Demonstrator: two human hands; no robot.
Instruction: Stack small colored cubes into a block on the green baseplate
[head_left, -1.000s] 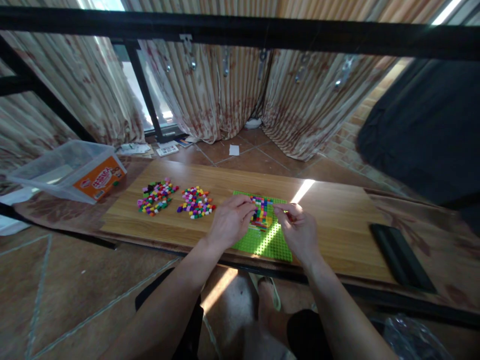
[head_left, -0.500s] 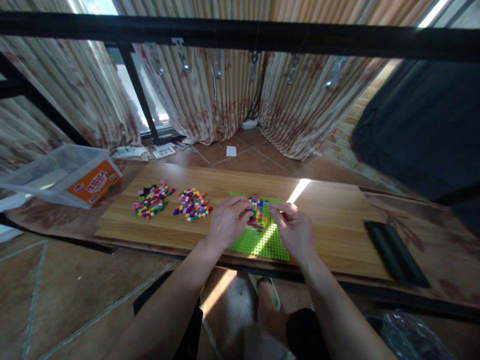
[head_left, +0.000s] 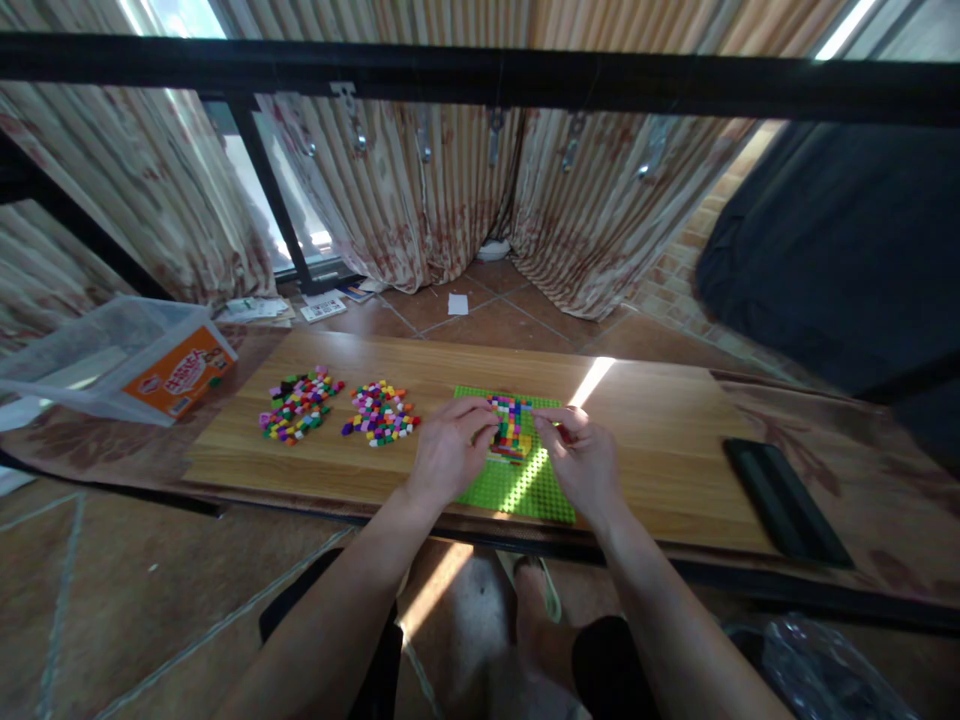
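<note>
A green studded baseplate (head_left: 540, 490) lies near the front edge of the wooden board. Small coloured building bricks (head_left: 511, 425) form a block on its upper part, in red, blue, yellow, pink and other colours. My left hand (head_left: 451, 445) is at the left side of this block, thumb and fingertips pinched together. On the block's right side, my right hand (head_left: 583, 455) also has its thumb and forefinger closed. Whatever sits in either pinch is too small to make out. The fingertips cover parts of the block's sides.
Two piles of loose bricks, a left pile (head_left: 300, 403) and a nearer pile (head_left: 381, 412), lie on the wooden board (head_left: 660, 450). A clear plastic box (head_left: 120, 355) with an orange label stands at far left. A dark flat object (head_left: 784, 500) lies at right. A black bar (head_left: 480, 75) crosses above.
The whole view has shifted slightly. Both hands stay at the sides of the brick block, and the left fingertips have moved a little closer together.
</note>
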